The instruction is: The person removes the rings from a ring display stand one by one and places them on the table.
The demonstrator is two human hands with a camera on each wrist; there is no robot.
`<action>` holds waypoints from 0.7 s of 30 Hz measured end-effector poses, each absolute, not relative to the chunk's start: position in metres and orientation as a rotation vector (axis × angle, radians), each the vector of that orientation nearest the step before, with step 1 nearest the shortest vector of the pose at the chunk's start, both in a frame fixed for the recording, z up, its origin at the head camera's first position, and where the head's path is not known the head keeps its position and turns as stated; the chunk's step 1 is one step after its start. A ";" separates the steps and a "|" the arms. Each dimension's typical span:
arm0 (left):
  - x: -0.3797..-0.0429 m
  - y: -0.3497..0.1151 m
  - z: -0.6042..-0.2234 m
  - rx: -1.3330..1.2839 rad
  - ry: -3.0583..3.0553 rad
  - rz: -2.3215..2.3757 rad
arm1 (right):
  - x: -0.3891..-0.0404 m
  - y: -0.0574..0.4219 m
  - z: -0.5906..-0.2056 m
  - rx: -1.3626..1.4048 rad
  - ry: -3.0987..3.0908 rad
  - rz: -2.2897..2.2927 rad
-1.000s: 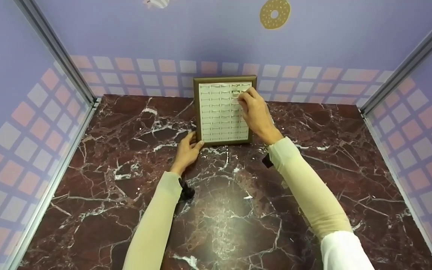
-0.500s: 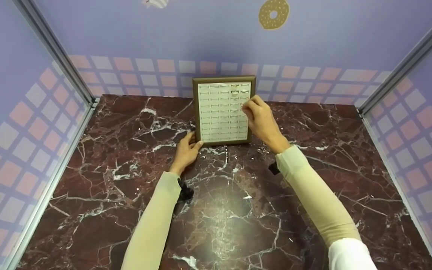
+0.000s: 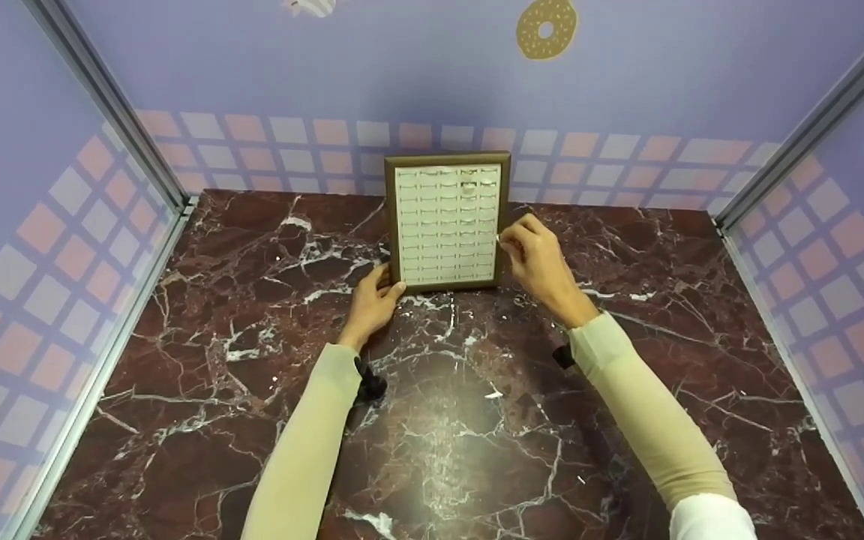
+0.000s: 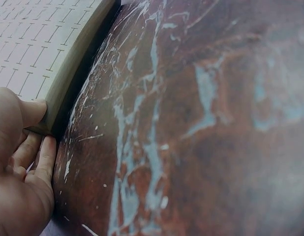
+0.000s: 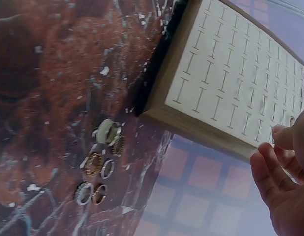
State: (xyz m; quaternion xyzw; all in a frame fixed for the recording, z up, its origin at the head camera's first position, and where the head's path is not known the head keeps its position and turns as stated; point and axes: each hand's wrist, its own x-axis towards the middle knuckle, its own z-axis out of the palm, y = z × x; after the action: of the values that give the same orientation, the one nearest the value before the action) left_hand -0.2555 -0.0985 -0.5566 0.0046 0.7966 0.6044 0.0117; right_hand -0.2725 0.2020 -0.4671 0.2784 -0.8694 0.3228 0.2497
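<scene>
A ring display board [image 3: 447, 259], with a brown frame and a pale slotted pad, stands tilted up near the back wall. My left hand [image 3: 373, 304] grips its lower left corner, thumb on the front and fingers behind and below, as the left wrist view confirms. Beside its right edge is my right hand [image 3: 541, 259], thumb and fingertips drawn together; I cannot tell whether they pinch something small. A few rings [image 3: 468, 187] sit in slots at the upper right of the pad. In the right wrist view, several loose rings, including a wide pale ring [image 5: 102, 132], lie on the table.
Dark red marbled table [image 3: 252, 435] with white veins extends toward me. A lilac wall [image 3: 432, 82] rises close behind the board, and side panels [image 3: 19, 300] enclose the table left and right. Among the loose rings is a broad gold-coloured ring [image 5: 93, 156].
My right hand has come down and to the right, from the upper right slots to beside the board's edge, uncovering the rings up there. The left hand and board hold still.
</scene>
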 end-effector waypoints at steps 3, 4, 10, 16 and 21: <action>-0.255 -0.098 -0.557 0.017 2.484 1.872 | -0.268 0.207 -0.472 0.741 -2.392 0.882; -0.255 -0.098 -0.557 0.017 2.483 1.868 | -0.266 0.208 -0.473 0.737 -2.401 0.879; -0.256 -0.099 -0.560 0.011 2.499 1.832 | -0.258 0.216 -0.481 0.735 -2.407 0.883; -0.256 -0.099 -0.559 0.022 2.506 1.851 | -0.251 0.225 -0.491 0.732 -2.419 0.882; -0.256 -0.100 -0.558 0.023 2.501 1.848 | -0.245 0.231 -0.500 0.718 -2.443 0.870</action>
State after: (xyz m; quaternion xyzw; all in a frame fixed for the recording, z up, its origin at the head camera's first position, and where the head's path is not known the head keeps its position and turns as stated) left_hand -0.2555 -0.0995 -0.5578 0.0076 0.8042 0.5941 0.0161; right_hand -0.2450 0.2313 -0.5000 0.2601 -0.8849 0.3152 0.2234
